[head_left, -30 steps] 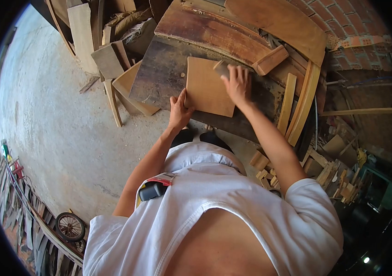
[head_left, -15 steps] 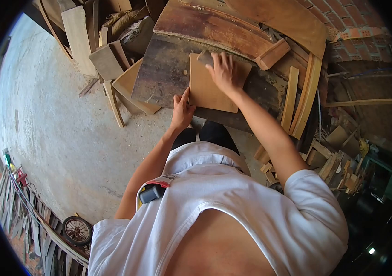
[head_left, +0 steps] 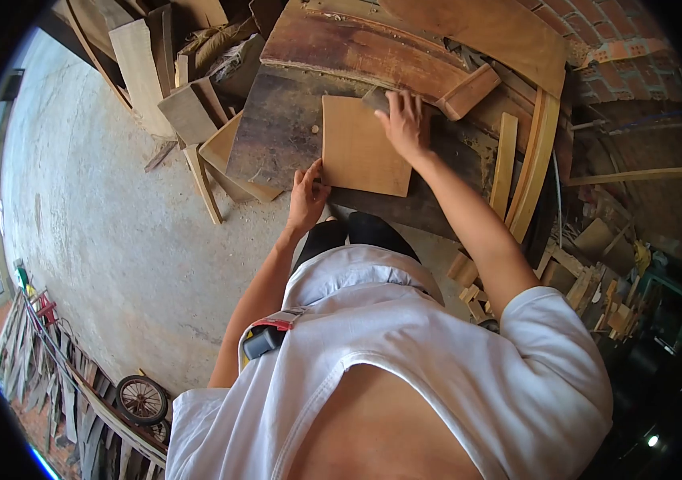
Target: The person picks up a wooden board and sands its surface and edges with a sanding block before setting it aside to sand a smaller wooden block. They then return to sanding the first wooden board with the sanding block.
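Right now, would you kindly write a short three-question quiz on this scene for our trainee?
1. Which hand holds the small block at the far edge of the flat board?
2. True or false: the left hand is at the board's far right corner.
3. Where in the picture does the spoked wheel show? A: upper right; B: lower left; C: upper left.

Key: 1. The right hand. 2. False; it is by the near left corner. 3. B.
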### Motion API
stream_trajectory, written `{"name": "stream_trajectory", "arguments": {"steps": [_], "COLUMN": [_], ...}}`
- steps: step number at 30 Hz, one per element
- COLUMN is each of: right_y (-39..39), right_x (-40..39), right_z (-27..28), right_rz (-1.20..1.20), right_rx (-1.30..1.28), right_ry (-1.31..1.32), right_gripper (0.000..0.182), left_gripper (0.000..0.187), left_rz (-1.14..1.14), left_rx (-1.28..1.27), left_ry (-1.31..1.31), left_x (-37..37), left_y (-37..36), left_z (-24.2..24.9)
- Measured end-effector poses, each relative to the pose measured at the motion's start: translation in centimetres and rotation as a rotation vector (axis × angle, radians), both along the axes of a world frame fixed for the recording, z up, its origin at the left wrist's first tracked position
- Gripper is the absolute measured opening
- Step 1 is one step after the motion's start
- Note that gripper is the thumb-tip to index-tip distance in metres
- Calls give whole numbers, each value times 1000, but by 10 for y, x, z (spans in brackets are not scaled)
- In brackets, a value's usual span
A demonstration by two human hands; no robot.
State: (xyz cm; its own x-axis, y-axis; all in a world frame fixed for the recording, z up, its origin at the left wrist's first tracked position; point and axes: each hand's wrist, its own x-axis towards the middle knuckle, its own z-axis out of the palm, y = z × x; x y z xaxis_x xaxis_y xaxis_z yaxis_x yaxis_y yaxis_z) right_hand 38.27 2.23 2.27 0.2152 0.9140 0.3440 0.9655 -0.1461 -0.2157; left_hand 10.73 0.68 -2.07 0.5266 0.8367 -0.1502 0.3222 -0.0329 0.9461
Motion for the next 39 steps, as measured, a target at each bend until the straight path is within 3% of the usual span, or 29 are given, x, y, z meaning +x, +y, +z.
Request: {"name": "stream_trajectory", "arguments": {"steps": [4, 8, 11, 12, 14, 16, 18, 19, 20, 24, 26, 29, 30, 33, 34, 36, 37, 39], "right_y": [-24, -128, -115, -98, -52, -26, -42, -64, -90, -164, -173, -147, -141, -131, -132, -133, -134, -134], "right_x": [-15, -65, -38, -25, 8, 26, 1, -19, -36, -77, -72, -48, -34, -18, -16, -21, -25, -40], "right_z": [-1, 1, 2, 1, -4, -8, -4, -1, -1, 8, 7, -8, -24, -9, -4, -1, -3, 6], "right_rz": [-97, 256, 432, 297, -18, -168, -241, -200, -86, 221, 114, -310, -420, -446, -471, -493, -439, -394], "right_rx": [-17, -140, -115, -63, 17, 96, 13, -43, -38, -167, -46, 258, 200, 107, 33, -34, -43, 22], "right_ry": [24, 105, 107, 1, 56, -16, 41, 85, 90, 348, 417, 632, 806, 951, 1044, 1147, 1261, 1490], "right_gripper": [43, 58, 60, 57, 44, 45, 46, 45, 47, 49, 47, 41, 43, 48, 50, 52, 54, 57], "left_gripper": [65, 64, 61, 59, 57, 54, 51, 50, 49, 48, 40, 32, 32, 24, 24, 38, 44, 40], "left_rz": [-23, -4, 1, 27, 34, 165, 219, 238, 259, 331, 425, 332, 310, 213, 202, 376, 347, 368], "left_rx": [-8, -23, -127, -162, -199, -242, -208, -373, -540, -573, -560, -714, -702, -849, -835, -495, -229, -68], "left_ry": [46, 21, 28, 50, 81, 133, 154, 89, 23, -57, -83, -110, -105, -124, -120, -24, -52, -183], "left_x": [1, 0, 5, 7, 12, 22, 29, 32, 34, 41, 47, 47, 47, 48, 53, 62, 63, 66], "left_y": [2, 2, 3, 3, 0, -2, 2, 8, 13, 15, 15, 13, 12, 9, 5, -5, -2, 2], "left_z": [8, 7, 13, 13, 17, 22, 26, 28, 29, 26, 21, 33, 32, 24, 40, 65, 61, 82]}}
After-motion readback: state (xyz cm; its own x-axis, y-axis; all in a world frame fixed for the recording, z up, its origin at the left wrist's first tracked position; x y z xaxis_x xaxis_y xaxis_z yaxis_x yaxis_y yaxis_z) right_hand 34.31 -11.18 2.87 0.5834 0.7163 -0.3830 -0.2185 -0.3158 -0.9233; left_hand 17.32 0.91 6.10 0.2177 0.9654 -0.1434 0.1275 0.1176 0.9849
